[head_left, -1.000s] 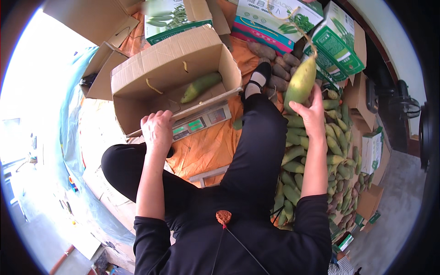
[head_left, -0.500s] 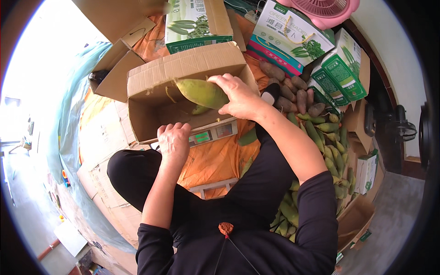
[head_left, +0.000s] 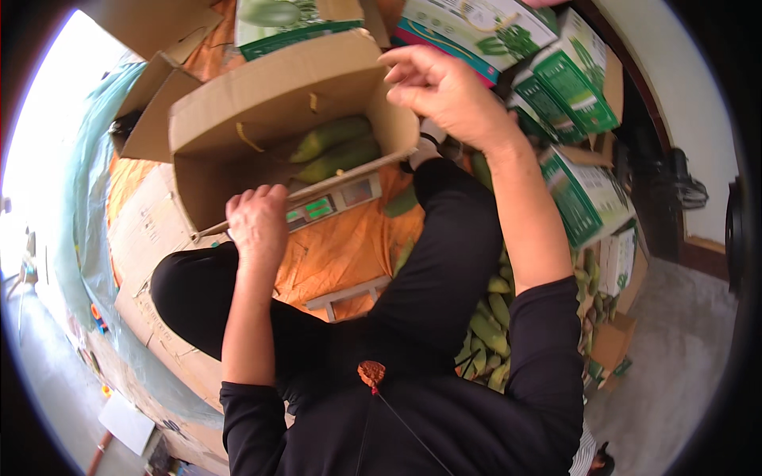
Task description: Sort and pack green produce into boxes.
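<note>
An open cardboard box (head_left: pixel 270 103) stands in front of me on a weighing scale (head_left: pixel 337 203) with a lit green display. Two green radishes (head_left: pixel 333 136) lie side by side inside it, toward its right end. At the box's near rim is my left hand (head_left: pixel 255 220), its fingers curled over the edge. Past the box's right end, my right hand (head_left: pixel 444 94) is raised with nothing in it, fingers apart and slightly bent. The underside of the left fingers is hidden.
Beside my right leg lie many green radishes (head_left: pixel 490 325). Printed green-and-white cartons (head_left: pixel 567 103) stand at the back and right. An orange sheet (head_left: pixel 333 270) covers the ground between my legs, with flattened cardboard (head_left: pixel 151 238) to the left.
My right hand has let go of the large radish, now in the box beside the other, and moved up and right. The left hand stays at the rim. The whole view has shifted.
</note>
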Demonstrator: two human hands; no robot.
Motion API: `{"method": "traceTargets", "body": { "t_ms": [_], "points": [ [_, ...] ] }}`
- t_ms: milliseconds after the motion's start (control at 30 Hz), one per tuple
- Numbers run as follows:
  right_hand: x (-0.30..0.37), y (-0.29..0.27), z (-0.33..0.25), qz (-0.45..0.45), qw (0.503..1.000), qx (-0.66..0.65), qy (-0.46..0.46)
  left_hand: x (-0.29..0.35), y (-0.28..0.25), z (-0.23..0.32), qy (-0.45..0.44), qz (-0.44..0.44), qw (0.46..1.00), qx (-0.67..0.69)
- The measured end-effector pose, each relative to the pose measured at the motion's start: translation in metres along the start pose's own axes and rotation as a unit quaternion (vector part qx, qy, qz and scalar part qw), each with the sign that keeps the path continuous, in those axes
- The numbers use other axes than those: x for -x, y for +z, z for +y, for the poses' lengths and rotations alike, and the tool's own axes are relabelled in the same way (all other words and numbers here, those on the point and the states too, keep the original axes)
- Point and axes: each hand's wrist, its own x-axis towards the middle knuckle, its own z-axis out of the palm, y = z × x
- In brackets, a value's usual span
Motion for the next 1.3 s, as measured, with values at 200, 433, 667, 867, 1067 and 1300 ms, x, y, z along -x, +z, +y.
{"method": "traceTargets", "body": {
  "t_ms": [200, 433, 667, 867, 1067, 1300],
  "points": [
    [0.092, -0.072, 0.080, 0.186, 0.970, 0.120, 0.097, -0.002, -0.001, 0.006, 0.009, 0.009, 1.000, 0.014],
    [0.246, -0.053, 0.183, 0.311, 0.885, 0.268, 0.221, -0.002, 0.000, 0.011, 0.000, -0.032, 0.999, 0.011],
    [0.284, -0.087, 0.191, 0.304, 0.781, 0.462, 0.289, -0.005, -0.003, 0.009, -0.012, -0.024, 1.000, 0.005],
    [0.254, -0.150, 0.218, 0.194, 0.715, 0.579, 0.340, -0.006, -0.002, 0.010, 0.000, -0.018, 1.000, 0.021],
    [0.251, -0.170, 0.257, 0.038, 0.680, 0.622, 0.386, -0.003, -0.003, 0.011, -0.011, -0.011, 1.000, 0.024],
    [0.268, -0.181, 0.255, -0.094, 0.629, 0.647, 0.421, -0.006, -0.004, 0.012, -0.014, 0.000, 0.999, 0.049]
  ]
}}
